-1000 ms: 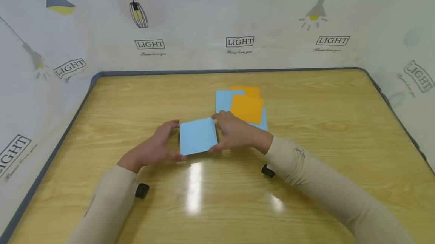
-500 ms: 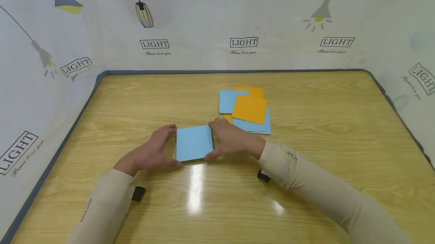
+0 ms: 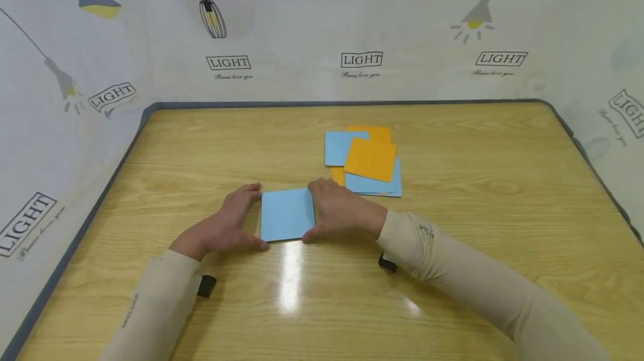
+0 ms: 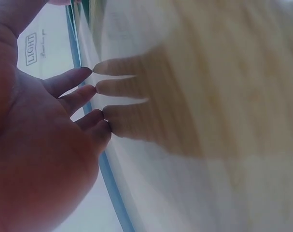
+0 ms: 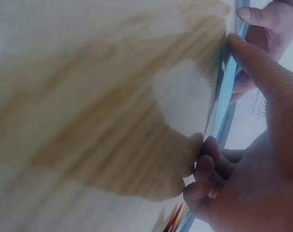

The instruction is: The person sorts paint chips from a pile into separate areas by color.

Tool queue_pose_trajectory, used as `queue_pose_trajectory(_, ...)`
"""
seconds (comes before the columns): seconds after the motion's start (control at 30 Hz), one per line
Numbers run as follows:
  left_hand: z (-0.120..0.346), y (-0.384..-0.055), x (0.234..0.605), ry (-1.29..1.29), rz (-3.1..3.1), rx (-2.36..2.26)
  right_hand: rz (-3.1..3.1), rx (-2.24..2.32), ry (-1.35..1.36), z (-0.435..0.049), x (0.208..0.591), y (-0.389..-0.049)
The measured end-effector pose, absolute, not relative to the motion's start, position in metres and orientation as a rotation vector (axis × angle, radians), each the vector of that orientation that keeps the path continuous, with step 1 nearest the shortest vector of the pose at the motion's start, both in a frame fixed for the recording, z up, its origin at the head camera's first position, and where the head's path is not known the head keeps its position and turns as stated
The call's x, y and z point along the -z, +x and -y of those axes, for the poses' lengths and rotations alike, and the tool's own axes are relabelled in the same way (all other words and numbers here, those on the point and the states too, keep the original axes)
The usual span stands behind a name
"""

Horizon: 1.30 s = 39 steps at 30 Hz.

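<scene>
A light blue square card lies between both hands, close over the wooden table in the head view. My left hand holds its left side, with the thumb at the near corner and a finger by the far one. At the opposite side, my right hand grips between thumb and fingers at the two right corners. Edge-on, the card shows as a thin blue strip in the right wrist view. Left-hand fingertips meet the glossy tabletop in the left wrist view.
Behind the right hand sits a loose, overlapping pile of orange cards and blue cards. Dark wrist camera parts show beneath the sleeves. A printed curtain borders the wooden table.
Both hands have brought the blue card left and nearer the body, away from the pile. It appears less tilted than a second ago. In the last half second it has hardly moved.
</scene>
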<state>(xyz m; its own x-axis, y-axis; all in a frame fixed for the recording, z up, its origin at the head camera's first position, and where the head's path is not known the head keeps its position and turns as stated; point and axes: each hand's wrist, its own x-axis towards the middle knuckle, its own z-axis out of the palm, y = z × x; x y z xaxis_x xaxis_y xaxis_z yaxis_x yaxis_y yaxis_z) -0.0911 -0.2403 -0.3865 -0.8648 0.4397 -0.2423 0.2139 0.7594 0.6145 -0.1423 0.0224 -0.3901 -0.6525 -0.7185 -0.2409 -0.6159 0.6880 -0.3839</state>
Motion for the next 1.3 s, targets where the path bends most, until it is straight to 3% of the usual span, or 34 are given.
queue_pose_trajectory(1.3, 0.240, -0.107, 0.383, 0.441, -2.650, -0.857, -2.452, 0.473, -1.099, -0.048, 0.385, -0.146)
